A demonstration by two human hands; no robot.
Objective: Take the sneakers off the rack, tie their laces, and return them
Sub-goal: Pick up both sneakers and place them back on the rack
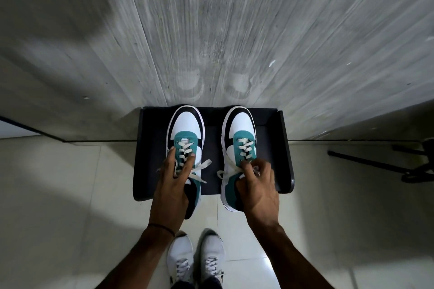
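Two white, teal and black sneakers stand side by side on a low black rack (213, 138), toes toward the wall. The left sneaker (186, 129) has my left hand (172, 185) gripping its tongue and collar, fingers spread over the cream laces. On the right sneaker (239, 129) my right hand (256, 185) is closed around the collar and lace ends. Loose lace ends (202, 166) hang out between the two shoes. Both heels overhang the rack's front edge.
A grey wood-grain wall (211, 30) rises just behind the rack. Pale floor tiles (70, 195) surround it. My own feet in white sneakers (195, 258) stand close in front. Black tripod legs (380, 162) lie on the floor at the right.
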